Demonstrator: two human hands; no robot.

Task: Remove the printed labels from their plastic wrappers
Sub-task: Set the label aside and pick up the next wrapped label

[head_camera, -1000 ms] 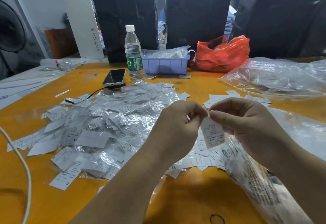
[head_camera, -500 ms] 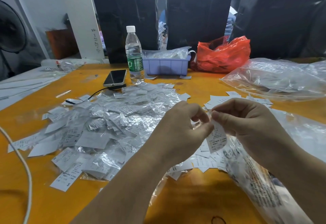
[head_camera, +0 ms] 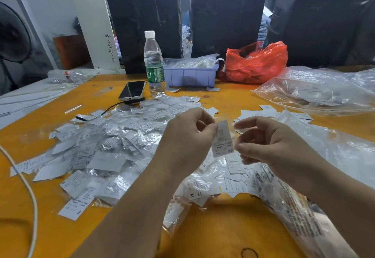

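Note:
My left hand (head_camera: pixel 188 138) pinches a small white printed label (head_camera: pixel 222 139) by its upper left edge and holds it upright above the orange table (head_camera: pixel 223 233). My right hand (head_camera: pixel 267 144) is just right of the label, with thumb and fingers closed on a faint clear plastic wrapper (head_camera: pixel 233 133) at the label's right edge. A wide heap of wrapped labels (head_camera: pixel 113 136) lies to the left. Bare labels (head_camera: pixel 233 178) lie under my hands.
At the back stand a water bottle (head_camera: pixel 154 64), a phone (head_camera: pixel 133 90) on a cable, a purple bin (head_camera: pixel 190 77) and a red bag (head_camera: pixel 255 64). Large clear bags lie at the right (head_camera: pixel 316 91) and near right (head_camera: pixel 294 213). A white cord (head_camera: pixel 30 192) crosses the left.
Both hands pinched the top of one wrapped label together. They have drawn apart; the label now stands with my left hand and the clear film stays at my right fingers.

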